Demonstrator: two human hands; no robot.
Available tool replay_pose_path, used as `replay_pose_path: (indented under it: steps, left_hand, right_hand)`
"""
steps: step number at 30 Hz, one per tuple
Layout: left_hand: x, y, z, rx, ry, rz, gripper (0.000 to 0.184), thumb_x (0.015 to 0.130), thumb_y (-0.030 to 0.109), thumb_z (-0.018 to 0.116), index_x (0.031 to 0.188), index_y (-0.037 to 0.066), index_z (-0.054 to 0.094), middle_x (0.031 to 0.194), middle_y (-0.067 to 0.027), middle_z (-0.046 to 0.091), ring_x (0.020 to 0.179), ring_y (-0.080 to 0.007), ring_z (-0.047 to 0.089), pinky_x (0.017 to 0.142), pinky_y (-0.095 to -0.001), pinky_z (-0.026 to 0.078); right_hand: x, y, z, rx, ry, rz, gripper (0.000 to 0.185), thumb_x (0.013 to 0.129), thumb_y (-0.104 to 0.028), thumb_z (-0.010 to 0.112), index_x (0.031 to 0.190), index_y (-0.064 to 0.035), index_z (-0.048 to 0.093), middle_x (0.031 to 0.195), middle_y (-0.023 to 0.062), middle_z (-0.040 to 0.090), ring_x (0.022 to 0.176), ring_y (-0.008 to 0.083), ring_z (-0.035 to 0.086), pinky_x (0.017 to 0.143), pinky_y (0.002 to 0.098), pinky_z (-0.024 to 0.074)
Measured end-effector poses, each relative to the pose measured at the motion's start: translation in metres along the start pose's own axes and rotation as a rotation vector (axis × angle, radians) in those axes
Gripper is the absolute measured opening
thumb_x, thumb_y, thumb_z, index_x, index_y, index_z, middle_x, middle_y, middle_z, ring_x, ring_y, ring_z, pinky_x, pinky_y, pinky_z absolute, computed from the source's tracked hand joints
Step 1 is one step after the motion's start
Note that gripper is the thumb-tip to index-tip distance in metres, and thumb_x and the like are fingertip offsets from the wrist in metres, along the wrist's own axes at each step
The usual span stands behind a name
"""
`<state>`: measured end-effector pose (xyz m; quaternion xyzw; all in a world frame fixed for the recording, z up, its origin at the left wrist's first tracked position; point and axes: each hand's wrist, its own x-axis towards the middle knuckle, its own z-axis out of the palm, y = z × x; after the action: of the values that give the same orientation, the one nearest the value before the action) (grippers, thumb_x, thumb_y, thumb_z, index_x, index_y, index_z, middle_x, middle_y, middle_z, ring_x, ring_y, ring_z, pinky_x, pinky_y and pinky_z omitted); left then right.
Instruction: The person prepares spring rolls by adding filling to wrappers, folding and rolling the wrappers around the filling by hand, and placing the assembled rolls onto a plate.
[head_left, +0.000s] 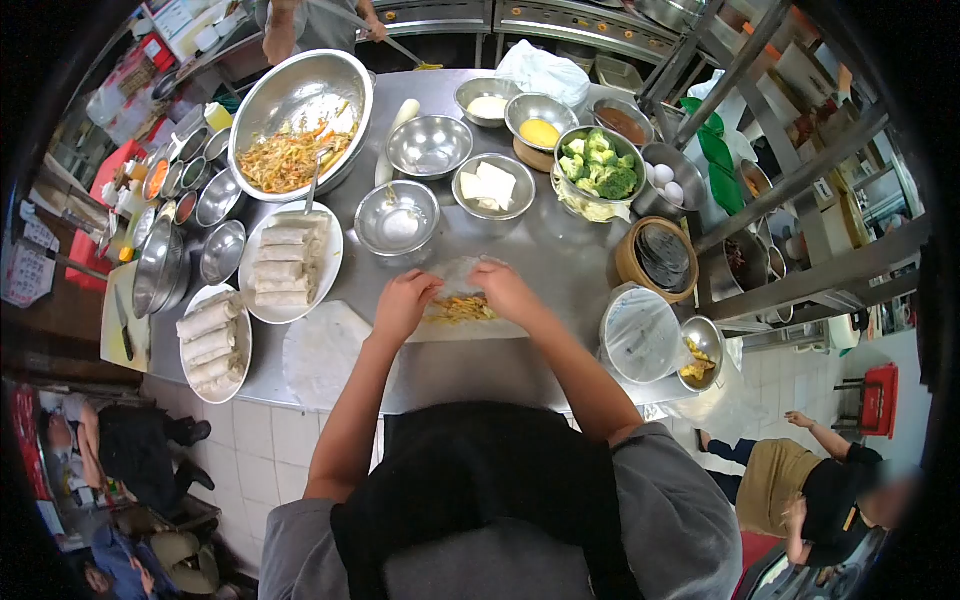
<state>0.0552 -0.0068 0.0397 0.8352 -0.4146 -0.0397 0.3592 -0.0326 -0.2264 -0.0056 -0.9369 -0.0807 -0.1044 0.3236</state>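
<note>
A thin, pale spring roll wrapper (455, 268) is spread on the steel table in front of me, its far edge lifted. Shredded filling (460, 310) lies across it in a loose strip. With pinched fingers, my left hand (402, 305) grips the wrapper's raised edge on the left. My right hand (502, 290) pinches the same edge on the right. To the left of my forearm lies a stack of round wrappers (325, 350). Finished spring rolls (282, 268) sit in rows on an oval plate, and more rolls (210, 345) fill a second plate.
A large steel bowl of shredded filling (290, 165) leans beyond the plates. Several bowls hold broccoli (600, 165), white blocks (490, 187) and yellow liquid (539, 132). A knife (124, 322) lies on a board at far left. Other people stand or sit around the table.
</note>
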Motion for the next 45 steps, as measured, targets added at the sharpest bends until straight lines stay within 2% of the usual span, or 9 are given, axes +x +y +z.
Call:
replay_pose_path:
  steps: [2, 5, 8, 11, 16, 23, 26, 32, 45]
  left_hand:
    - [-0.004, -0.002, 0.0, -0.022, 0.01, -0.035, 0.013, 0.084, 0.008, 0.069, 0.097, 0.006, 0.072, 0.094, -0.0098, 0.068, 0.087, -0.0333, 0.065, 0.077, -0.0429, 0.052]
    - [0.0, -0.007, 0.01, -0.022, 0.009, -0.036, 0.016, 0.086, 0.006, 0.066, 0.101, 0.005, 0.071, 0.098, -0.0118, 0.068, 0.091, -0.0346, 0.065, 0.081, -0.0423, 0.052]
    - [0.015, -0.005, 0.025, -0.029, -0.031, 0.066, 0.018, 0.089, 0.006, 0.062, 0.105, 0.004, 0.07, 0.1, -0.0147, 0.067, 0.093, -0.036, 0.064, 0.083, -0.0422, 0.052]
    - [0.021, -0.005, 0.03, -0.069, -0.137, 0.121, 0.019, 0.087, 0.003, 0.061, 0.104, 0.004, 0.07, 0.102, -0.0147, 0.067, 0.096, -0.0364, 0.063, 0.086, -0.0431, 0.051]
    - [0.008, -0.002, 0.022, -0.101, -0.106, 0.111, 0.02, 0.084, 0.0, 0.061, 0.101, 0.005, 0.071, 0.099, -0.0137, 0.068, 0.095, -0.0362, 0.063, 0.087, -0.0439, 0.05]
    - [-0.004, 0.014, 0.036, -0.169, -0.163, 0.053, 0.015, 0.083, 0.009, 0.071, 0.097, 0.006, 0.071, 0.097, -0.0121, 0.068, 0.092, -0.0343, 0.063, 0.084, -0.0438, 0.05]
    - [-0.012, 0.003, 0.034, -0.19, -0.119, 0.038, 0.022, 0.079, 0.012, 0.076, 0.101, 0.007, 0.072, 0.1, -0.0107, 0.067, 0.094, -0.033, 0.063, 0.087, -0.0423, 0.05]
    - [-0.014, 0.005, 0.019, -0.103, -0.194, 0.122, 0.045, 0.07, 0.01, 0.082, 0.114, 0.009, 0.069, 0.111, -0.0088, 0.063, 0.107, -0.0306, 0.061, 0.094, -0.0383, 0.049]
    - [-0.01, 0.012, 0.029, 0.0, -0.122, 0.204, 0.058, 0.067, 0.027, 0.086, 0.12, 0.011, 0.067, 0.116, -0.0083, 0.061, 0.107, -0.0331, 0.058, 0.094, -0.0425, 0.047]
  right_hand:
    - [-0.014, -0.004, -0.018, 0.196, -0.164, 0.139, 0.035, 0.076, 0.008, 0.057, 0.107, -0.001, 0.07, 0.109, 0.0188, 0.065, 0.1, 0.0384, 0.063, 0.084, 0.0416, 0.0513]
    - [-0.023, -0.009, -0.024, 0.26, 0.044, 0.247, 0.034, 0.075, 0.008, 0.057, 0.104, -0.0011, 0.071, 0.107, 0.018, 0.066, 0.097, 0.037, 0.064, 0.083, 0.042, 0.0516]
    - [-0.015, -0.013, -0.013, 0.172, 0.229, 0.196, 0.031, 0.075, 0.008, 0.056, 0.099, -0.0014, 0.072, 0.101, 0.0173, 0.067, 0.096, 0.0366, 0.064, 0.083, 0.0425, 0.0513]
    - [-0.017, -0.002, 0.007, 0.081, 0.133, 0.026, 0.029, 0.076, 0.008, 0.056, 0.097, -0.0016, 0.073, 0.096, 0.0166, 0.067, 0.094, 0.036, 0.064, 0.083, 0.0422, 0.0514]
    - [-0.029, -0.022, -0.024, 0.198, 0.12, 0.234, 0.021, 0.082, 0.003, 0.062, 0.099, -0.0027, 0.073, 0.096, 0.0155, 0.066, 0.087, 0.034, 0.065, 0.079, 0.0392, 0.0524]
    - [-0.038, -0.025, 0.005, 0.301, 0.199, 0.244, 0.011, 0.082, -0.008, 0.072, 0.091, -0.0034, 0.071, 0.088, 0.0139, 0.064, 0.083, 0.033, 0.065, 0.076, 0.0399, 0.052]
    - [-0.041, -0.03, -0.012, 0.465, 0.196, 0.378, 0.024, 0.079, -0.014, 0.076, 0.1, -0.0045, 0.07, 0.093, 0.0147, 0.063, 0.091, 0.0345, 0.064, 0.083, 0.0419, 0.0513]
    - [-0.055, -0.028, -0.02, 0.06, 0.002, 0.243, 0.05, 0.076, -0.019, 0.081, 0.121, -0.0081, 0.063, 0.108, 0.0136, 0.059, 0.105, 0.0356, 0.058, 0.094, 0.0413, 0.0477]
    - [-0.046, -0.03, -0.02, 0.087, 0.078, 0.19, 0.03, 0.078, -0.01, 0.074, 0.107, -0.0051, 0.069, 0.099, 0.0153, 0.064, 0.097, 0.0367, 0.062, 0.088, 0.0444, 0.0486]
